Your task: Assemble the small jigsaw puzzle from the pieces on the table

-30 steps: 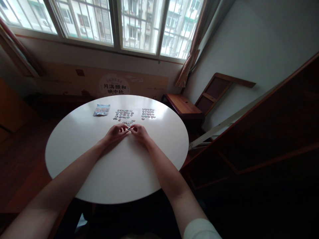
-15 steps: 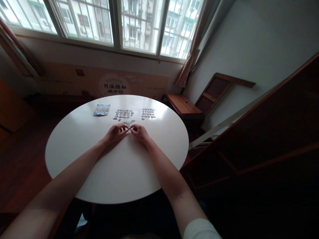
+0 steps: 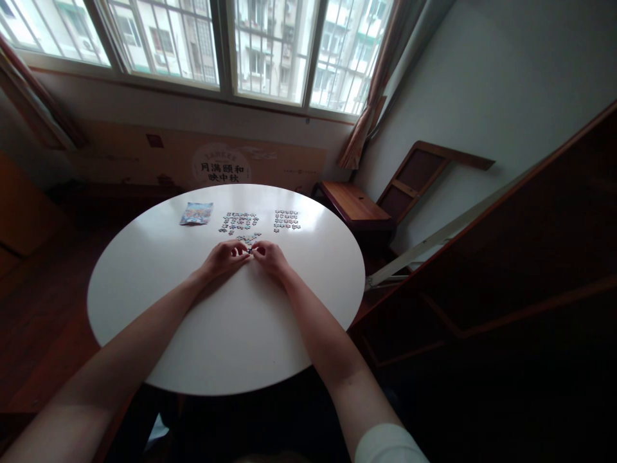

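My left hand and my right hand meet fingertip to fingertip over the middle of the white table. Between their pinched fingers is a small dark puzzle piece, mostly covered by the fingertips; whether it is one piece or two joined, I cannot tell. Just beyond the hands lies a small loose cluster of puzzle pieces. Farther back, a larger group of puzzle pieces is spread in rough rows. To its right, more puzzle pieces lie in a neat block of rows.
A colourful picture sheet or packet lies at the back left of the round white table. A wooden chair or bench stands behind the table on the right. Dark wooden furniture rises close on the right side.
Both hands stay in nearly the same place, still pinching at the dark piece, with only a slight shift of the fingers. The pieces on the table look unmoved.
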Action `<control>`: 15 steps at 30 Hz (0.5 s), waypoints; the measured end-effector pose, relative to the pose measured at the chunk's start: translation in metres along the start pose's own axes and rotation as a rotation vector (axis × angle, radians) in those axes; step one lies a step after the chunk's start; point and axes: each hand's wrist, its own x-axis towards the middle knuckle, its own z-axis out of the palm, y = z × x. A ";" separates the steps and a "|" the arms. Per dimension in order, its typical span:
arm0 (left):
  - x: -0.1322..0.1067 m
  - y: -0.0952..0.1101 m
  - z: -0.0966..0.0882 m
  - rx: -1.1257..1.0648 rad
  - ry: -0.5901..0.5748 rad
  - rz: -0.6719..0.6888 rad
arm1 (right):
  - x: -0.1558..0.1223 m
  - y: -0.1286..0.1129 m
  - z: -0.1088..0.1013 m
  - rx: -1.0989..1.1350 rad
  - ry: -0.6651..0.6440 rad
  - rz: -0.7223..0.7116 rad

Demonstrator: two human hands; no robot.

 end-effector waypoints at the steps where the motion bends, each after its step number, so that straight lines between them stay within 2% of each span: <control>1: 0.000 0.000 0.000 0.000 -0.003 0.001 | 0.000 0.000 0.000 -0.001 0.000 -0.002; 15: -0.001 0.001 0.001 0.020 -0.013 -0.008 | 0.000 0.000 0.001 -0.022 -0.001 -0.015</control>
